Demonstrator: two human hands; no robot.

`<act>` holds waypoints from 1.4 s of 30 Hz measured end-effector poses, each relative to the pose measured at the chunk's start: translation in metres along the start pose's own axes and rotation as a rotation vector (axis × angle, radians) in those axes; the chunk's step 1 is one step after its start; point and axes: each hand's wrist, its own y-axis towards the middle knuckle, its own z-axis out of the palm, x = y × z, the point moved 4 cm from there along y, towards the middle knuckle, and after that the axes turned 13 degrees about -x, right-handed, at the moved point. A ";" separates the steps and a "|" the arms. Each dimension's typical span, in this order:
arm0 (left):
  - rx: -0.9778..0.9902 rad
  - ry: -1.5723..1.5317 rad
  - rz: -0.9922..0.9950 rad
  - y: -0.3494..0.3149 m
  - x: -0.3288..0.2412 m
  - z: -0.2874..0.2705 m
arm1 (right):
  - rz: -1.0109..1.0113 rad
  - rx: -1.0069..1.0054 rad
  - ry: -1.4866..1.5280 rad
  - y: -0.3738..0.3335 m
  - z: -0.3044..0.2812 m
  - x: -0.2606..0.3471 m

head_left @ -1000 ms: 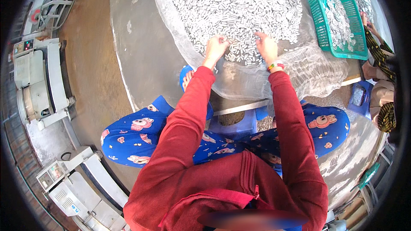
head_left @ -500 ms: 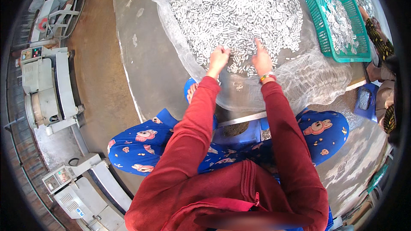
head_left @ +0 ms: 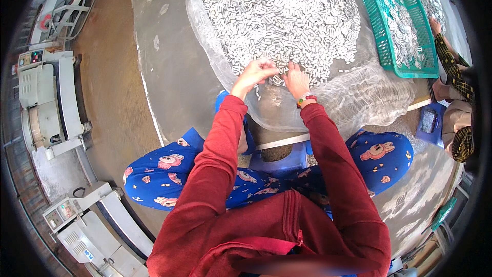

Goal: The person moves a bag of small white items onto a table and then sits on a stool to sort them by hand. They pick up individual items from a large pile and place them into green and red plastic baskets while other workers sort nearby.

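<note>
A wide heap of small, flat, silvery-white pieces with dark stripes (head_left: 282, 15) lies on a sheer white mesh cloth (head_left: 353, 92). At the heap's near edge, my left hand (head_left: 254, 75) has its fingers bent and pressed together near the thumb. Whatever is between those fingertips is too small to make out. Just right of it, my right hand (head_left: 297, 83), with a beaded bracelet at the wrist, rests on the edge of the heap with its fingers pointing forward and slightly apart. A few loose pieces lie between the two hands.
A green plastic basket (head_left: 388, 51) with more pieces stands to the right. Beyond it, another person's hand (head_left: 435, 25) reaches toward a second heap. The low table's front edge (head_left: 284, 141) is before my knees. Grey machines (head_left: 51, 100) line the left side.
My left hand has moved slightly left and its fingers have turned inward. My right hand has come left and nearer to it, its pointing index finger now lowered.
</note>
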 end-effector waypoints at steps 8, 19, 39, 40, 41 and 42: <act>-0.237 0.870 0.300 -0.022 0.036 0.043 | -0.008 -0.080 0.161 0.010 0.001 -0.020; -0.182 0.773 0.261 0.003 0.040 0.050 | 0.655 -0.061 0.980 0.020 0.009 -0.063; -0.173 0.897 0.623 -0.024 0.021 0.068 | 0.516 0.293 2.009 -0.016 -0.083 -0.045; -0.159 0.863 0.611 -0.026 0.023 0.067 | 0.528 0.288 2.016 -0.016 -0.082 -0.044; -0.158 0.836 0.582 -0.025 0.025 0.064 | 0.588 0.271 2.001 -0.016 -0.080 -0.045; -0.153 0.802 0.560 -0.024 0.027 0.061 | 0.563 0.264 2.015 -0.015 -0.081 -0.044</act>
